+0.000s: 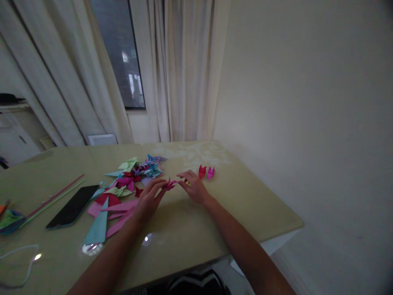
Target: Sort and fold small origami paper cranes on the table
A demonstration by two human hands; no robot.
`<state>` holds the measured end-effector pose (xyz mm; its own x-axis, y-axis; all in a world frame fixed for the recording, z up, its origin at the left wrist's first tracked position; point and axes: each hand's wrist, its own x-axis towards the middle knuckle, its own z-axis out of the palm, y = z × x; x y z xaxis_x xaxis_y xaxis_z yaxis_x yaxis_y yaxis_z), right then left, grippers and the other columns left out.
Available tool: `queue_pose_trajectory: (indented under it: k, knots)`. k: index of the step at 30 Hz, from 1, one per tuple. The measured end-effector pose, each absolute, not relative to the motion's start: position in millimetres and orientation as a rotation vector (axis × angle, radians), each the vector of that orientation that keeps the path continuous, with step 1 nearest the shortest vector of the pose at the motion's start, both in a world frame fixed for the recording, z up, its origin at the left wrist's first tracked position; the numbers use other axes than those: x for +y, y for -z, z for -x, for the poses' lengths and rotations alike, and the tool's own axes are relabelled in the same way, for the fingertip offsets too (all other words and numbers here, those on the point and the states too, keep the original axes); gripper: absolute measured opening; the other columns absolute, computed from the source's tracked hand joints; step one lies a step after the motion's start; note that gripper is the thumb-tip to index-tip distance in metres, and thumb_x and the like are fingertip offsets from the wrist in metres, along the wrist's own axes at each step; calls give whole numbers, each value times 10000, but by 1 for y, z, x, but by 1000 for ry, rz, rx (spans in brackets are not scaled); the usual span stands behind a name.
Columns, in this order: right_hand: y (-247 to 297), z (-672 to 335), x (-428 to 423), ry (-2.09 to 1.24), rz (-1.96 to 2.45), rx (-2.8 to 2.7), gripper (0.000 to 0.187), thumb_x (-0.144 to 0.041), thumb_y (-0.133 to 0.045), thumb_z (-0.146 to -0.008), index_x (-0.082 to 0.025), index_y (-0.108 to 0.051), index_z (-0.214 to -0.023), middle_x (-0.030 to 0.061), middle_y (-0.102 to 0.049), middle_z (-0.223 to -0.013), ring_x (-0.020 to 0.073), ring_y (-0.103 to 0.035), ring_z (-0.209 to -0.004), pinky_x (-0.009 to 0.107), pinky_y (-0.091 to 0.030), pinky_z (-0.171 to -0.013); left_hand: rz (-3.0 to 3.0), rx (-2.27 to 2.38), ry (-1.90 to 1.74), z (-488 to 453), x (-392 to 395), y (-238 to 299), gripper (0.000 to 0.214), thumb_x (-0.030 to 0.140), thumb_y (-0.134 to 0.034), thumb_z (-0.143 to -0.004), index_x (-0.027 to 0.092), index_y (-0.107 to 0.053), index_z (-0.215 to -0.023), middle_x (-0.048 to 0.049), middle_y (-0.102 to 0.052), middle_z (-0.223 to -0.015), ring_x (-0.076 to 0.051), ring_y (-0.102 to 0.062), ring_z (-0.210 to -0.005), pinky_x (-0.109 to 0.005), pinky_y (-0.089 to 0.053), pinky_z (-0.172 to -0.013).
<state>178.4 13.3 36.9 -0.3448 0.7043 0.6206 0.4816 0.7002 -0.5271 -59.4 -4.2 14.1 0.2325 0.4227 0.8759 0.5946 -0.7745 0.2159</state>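
My left hand [151, 194] pinches a small pink origami piece [169, 184] with pointed tips, just above the table. From the other side, the thumb and fingers of my right hand [194, 186] close on its right tip. A bit of yellow [188, 183] shows under my right fingers; its kind is unclear. Beyond my right hand, a red origami piece [202, 171] and a magenta origami piece [211, 173] stand side by side. Left of my hands lies a pile of folded paper pieces [130, 176] in several colours, with long pink strips [118, 213] partly behind my left forearm.
A black phone [73, 207] lies on the glossy table [190, 246], near a red stick and a green stick [57, 199]. At the far left are a colourful paper item [11, 221] and a white cable [29, 266]. A wall [307, 102] stands to the right.
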Motion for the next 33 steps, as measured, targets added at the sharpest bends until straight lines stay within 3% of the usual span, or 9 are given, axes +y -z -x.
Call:
queue_pose_trajectory:
  k: [7,11,15,19,21,25,29,33]
  knots:
    - [-26,-172,13,-457,800,-2004,88,-260,-705,-1004,-210,-770,-1035,39,-728,-918,177,-665,-829,280,-522,-777,2491,-1163,1342,51,-10,-11,372,354,-580,-1035,239,-595,-1388,-129,-679,-1333,-251,-652,-1275,-427,-544,-1101]
    - [-43,-191,34,-250,993,-1872,109,-208,-659,-1007,-207,-762,-1044,62,-745,-995,195,-675,-915,310,-516,-851,2297,-1523,1011,67,-9,-21,414,344,-562,-1013,229,-616,-1406,-157,-630,-1448,-327,-576,-1361,-513,-459,-1158]
    - [-56,-209,69,-48,1348,-1867,104,-157,-686,-962,-221,-762,-930,70,-741,-938,228,-672,-906,348,-483,-871,1931,-1969,558,92,-8,-21,481,419,-537,-999,128,-645,-1367,-252,-577,-1477,-458,-508,-1377,-647,-399,-1124]
    - [-48,-213,89,-27,1433,-1913,245,-53,-785,-847,-232,-695,-706,50,-707,-746,262,-674,-925,376,-448,-909,2084,-2062,346,106,-1,-14,434,411,-447,-1025,88,-690,-1185,-220,-687,-1228,-387,-640,-1162,-515,-498,-1006]
    - [-42,-212,89,-12,1437,-1917,274,-36,-805,-817,-232,-673,-678,46,-693,-713,275,-671,-953,392,-442,-926,2193,-2035,398,107,4,-12,354,328,-441,-1015,109,-692,-1136,-187,-702,-1165,-331,-668,-1107,-450,-511,-987]
    - [-39,-211,74,36,1440,-1903,167,-100,-786,-856,-250,-726,-813,78,-733,-865,294,-657,-1017,436,-448,-965,2292,-2017,713,103,10,-12,388,260,-513,-964,142,-611,-1321,-166,-693,-1247,-290,-685,-1133,-417,-531,-988]
    - [-46,-195,45,37,1374,-1927,103,-193,-696,-958,-232,-755,-1034,119,-744,-1066,293,-657,-1053,462,-462,-990,2351,-1925,1051,95,11,-14,478,299,-614,-924,153,-556,-1375,-167,-711,-1276,-300,-705,-1139,-453,-553,-1000]
    - [-47,-162,14,-245,1139,-1921,153,-303,-662,-1015,-228,-748,-1116,78,-758,-1046,223,-687,-944,382,-523,-917,2566,-1608,1355,79,8,-12,551,386,-655,-938,222,-493,-1438,-109,-752,-1219,-266,-750,-1083,-447,-597,-964]
